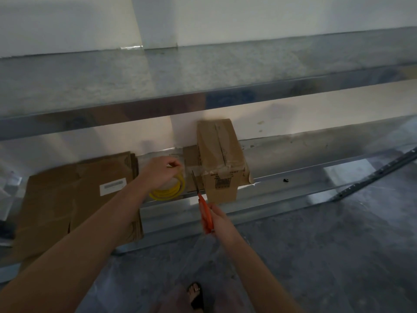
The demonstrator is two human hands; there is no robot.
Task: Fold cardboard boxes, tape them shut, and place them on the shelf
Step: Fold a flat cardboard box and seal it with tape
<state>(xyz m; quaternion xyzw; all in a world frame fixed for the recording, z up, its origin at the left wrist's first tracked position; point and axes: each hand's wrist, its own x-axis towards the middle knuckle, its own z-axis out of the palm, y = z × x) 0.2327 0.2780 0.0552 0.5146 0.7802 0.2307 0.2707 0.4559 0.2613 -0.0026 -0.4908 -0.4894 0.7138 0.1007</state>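
metal shelf (293, 154), concrete floor (316, 256) | left hand (161, 171) holds tape roll (168, 192) | right hand (217, 219) grips scissors (205, 211), blades seemingly against taped box (221, 159)

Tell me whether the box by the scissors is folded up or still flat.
Folded up: the box stands three-dimensional on the shelf, top flaps closed with clear tape along the seam.
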